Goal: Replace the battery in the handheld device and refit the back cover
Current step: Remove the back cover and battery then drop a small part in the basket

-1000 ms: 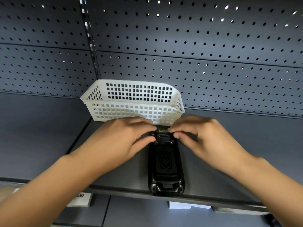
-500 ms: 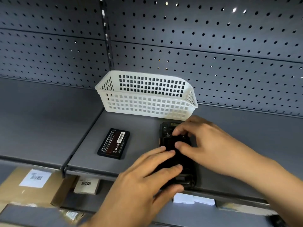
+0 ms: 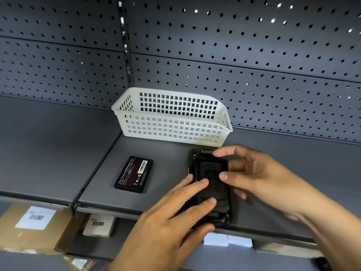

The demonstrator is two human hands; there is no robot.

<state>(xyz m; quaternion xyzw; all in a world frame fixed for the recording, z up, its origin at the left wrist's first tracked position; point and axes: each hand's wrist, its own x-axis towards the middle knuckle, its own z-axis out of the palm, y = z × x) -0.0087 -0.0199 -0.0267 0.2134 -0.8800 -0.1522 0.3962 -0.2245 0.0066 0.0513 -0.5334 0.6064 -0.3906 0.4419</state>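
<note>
The black handheld device [image 3: 211, 169] lies face down on the grey shelf [image 3: 160, 149], its back cover on and its near end at the shelf's front edge. My left hand [image 3: 175, 218] rests on the lower half of the back cover, fingers flat and pressing. From the right, my right hand [image 3: 252, 177] holds the device's upper half, index finger at the top end and thumb on the cover. A loose black battery [image 3: 134, 174] with a red label lies flat on the shelf, left of the device and apart from both hands.
A white plastic mesh basket [image 3: 172, 122] stands behind the device against the perforated back panel [image 3: 254, 55]. Below the shelf, cardboard boxes [image 3: 37, 225] with barcode labels sit at the left and small white boxes [image 3: 226, 240] under the front edge.
My left hand has slid from the device's top end down onto its lower half, uncovering the loose battery on the left. My right hand stays at the upper half. The view shifted.
</note>
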